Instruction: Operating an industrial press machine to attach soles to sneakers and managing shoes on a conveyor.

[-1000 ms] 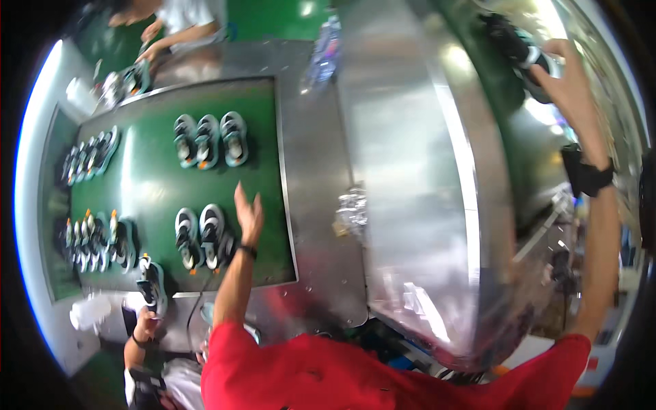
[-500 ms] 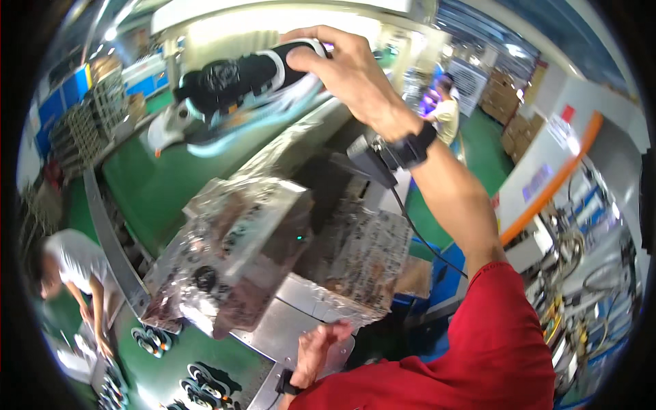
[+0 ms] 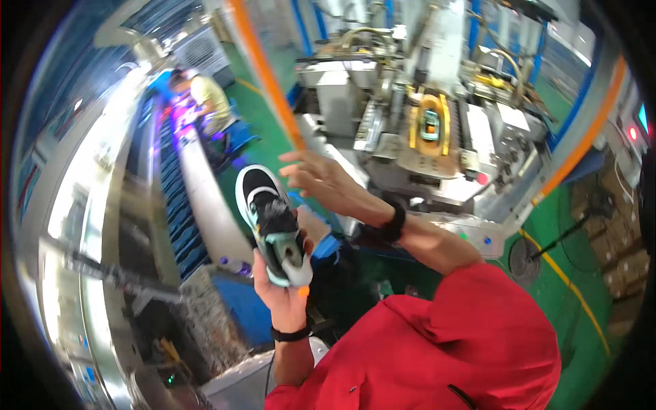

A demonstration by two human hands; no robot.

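Observation:
A black and white sneaker (image 3: 277, 215) with a pale teal sole and heel is tilted in front of me, its toe pointing up and away. My left hand (image 3: 281, 301) is wrapped around its heel end from below, the thumb along one side and fingers on the other. An orange spot shows at the heel near my wrist. My right hand (image 3: 321, 181) is raised just right of the sneaker's toe, slightly blurred. Its fingers are apart and nothing is in them; it does not appear to touch the sneaker. Black bands circle both wrists.
Ahead stands a machine with a yellow-edged mould (image 3: 429, 130) and an orange post (image 3: 266, 75). On the left runs a conveyor (image 3: 205, 184); a person (image 3: 208, 102) sits beside its far end. A fan (image 3: 525, 258) and stacked cartons (image 3: 625, 273) stand at right.
The view has turned right, from the foil-covered equipment to the machine. The sneaker has passed from my right hand to my left, and my right hand has let go.

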